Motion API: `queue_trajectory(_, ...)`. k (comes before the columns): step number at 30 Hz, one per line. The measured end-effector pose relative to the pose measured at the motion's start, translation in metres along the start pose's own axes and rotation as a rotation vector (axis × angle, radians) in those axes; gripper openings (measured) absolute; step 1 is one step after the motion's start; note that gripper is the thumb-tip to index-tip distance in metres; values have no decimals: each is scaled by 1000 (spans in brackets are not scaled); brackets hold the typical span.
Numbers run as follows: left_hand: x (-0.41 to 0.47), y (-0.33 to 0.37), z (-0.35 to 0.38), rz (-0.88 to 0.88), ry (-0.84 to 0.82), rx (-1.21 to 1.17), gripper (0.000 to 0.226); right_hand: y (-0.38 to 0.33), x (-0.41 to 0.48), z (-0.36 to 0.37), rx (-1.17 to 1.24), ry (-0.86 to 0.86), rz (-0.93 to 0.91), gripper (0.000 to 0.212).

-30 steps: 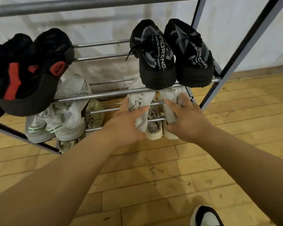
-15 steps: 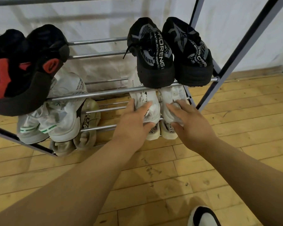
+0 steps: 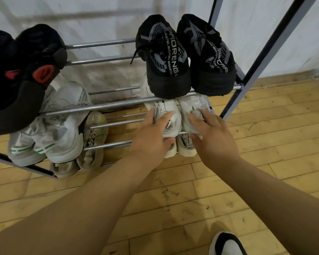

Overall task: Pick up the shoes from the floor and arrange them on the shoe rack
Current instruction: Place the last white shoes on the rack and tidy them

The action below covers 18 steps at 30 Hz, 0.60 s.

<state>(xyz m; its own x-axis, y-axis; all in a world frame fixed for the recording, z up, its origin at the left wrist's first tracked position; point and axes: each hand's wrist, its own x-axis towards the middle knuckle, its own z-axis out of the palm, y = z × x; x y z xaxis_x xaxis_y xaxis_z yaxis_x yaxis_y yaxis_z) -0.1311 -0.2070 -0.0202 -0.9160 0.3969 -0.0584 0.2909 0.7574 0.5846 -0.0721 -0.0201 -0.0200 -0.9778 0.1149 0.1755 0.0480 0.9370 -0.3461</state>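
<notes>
A metal shoe rack (image 3: pixel 103 105) with chrome bars stands against a white wall. On its second tier at the right sit two white sneakers. My left hand (image 3: pixel 153 137) grips the left white sneaker (image 3: pixel 170 116), thumb on top and fingers under its heel. My right hand (image 3: pixel 212 133) grips the right white sneaker (image 3: pixel 191 107) from above. Both shoes rest on the bars, toes pointing to the wall. Directly below them a cream pair (image 3: pixel 185 147) lies on the lowest tier, partly hidden by my hands.
A black pair with grey lettering (image 3: pixel 184 57) sits on the tier above my hands. Black-and-red shoes (image 3: pixel 20 74) sit at the upper left, white sneakers with green stripes (image 3: pixel 50 133) and a beige pair (image 3: pixel 92 142) below them. A black-and-white shoe (image 3: pixel 226 243) is on the wooden floor.
Both hands have pushed the white sneakers further back onto the second tier, under the black pair. The cream pair beneath them now shows at the rack's front.
</notes>
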Motion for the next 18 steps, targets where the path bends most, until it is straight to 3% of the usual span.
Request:
queue_trajectory(4, -6, -4, -13, 15, -93, -41, 98, -22, -16, -17, -116, -150, 73, 76)
queue_trajectory(6, -24, 0, -26, -13, -138, -8, 104, -38, -28, -28, -185, -213, 22, 72)
queue_trajectory(9, -72, -4, -55, -111, -265, 136, 99, -68, -33, -49, -201, -437, -84, 65)
queue_trajectory(15, -173, -44, -172, -154, -351, 485, 87, -152, -36, -89, -377, -745, -574, 85)
queue_trajectory(18, -236, -58, -254, -196, -461, 582, 90, -222, -37, -109, -458, -756, -698, 87)
